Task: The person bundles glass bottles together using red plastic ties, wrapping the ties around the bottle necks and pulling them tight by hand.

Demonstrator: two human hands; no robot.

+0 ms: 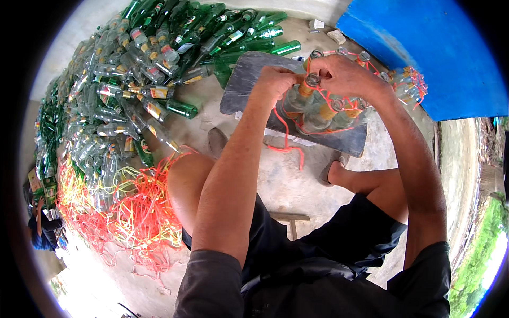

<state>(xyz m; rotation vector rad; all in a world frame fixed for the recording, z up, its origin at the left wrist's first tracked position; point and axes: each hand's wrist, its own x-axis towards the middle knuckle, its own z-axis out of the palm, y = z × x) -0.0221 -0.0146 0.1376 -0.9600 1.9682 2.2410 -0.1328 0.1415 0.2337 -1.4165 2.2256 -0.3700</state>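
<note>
- Left hand (275,82): fingers curled shut around orange plastic twine (287,139), which hangs down from the fist and trails over the near edge of the board.
- Right hand (344,77): fingertips pinched together on the neck of one clear glass bottle in the upright cluster of clear glass bottles with yellow-orange neck labels (321,108).
- The cluster stands on a flat dark grey slab board (249,79), centre far; orange twine loops among the bottle necks.
- Just right of the cluster, a second bundle of small clear bottles tied with orange twine (408,82) lies against the blue panel (424,47), far right.
- Far left: large heap of loose green and clear glass bottles (143,69), lying on their sides, many with rectangular labels in yellow, red and white.
- Near left: tangle of loose orange and yellow twine (132,212) on the concrete floor (286,180), touching the heap's near edge.
- The person's bare knees flank the board; one grey sandal (216,142) shows at its near-left corner.
- Green grass strip (482,249), right rim.
</note>
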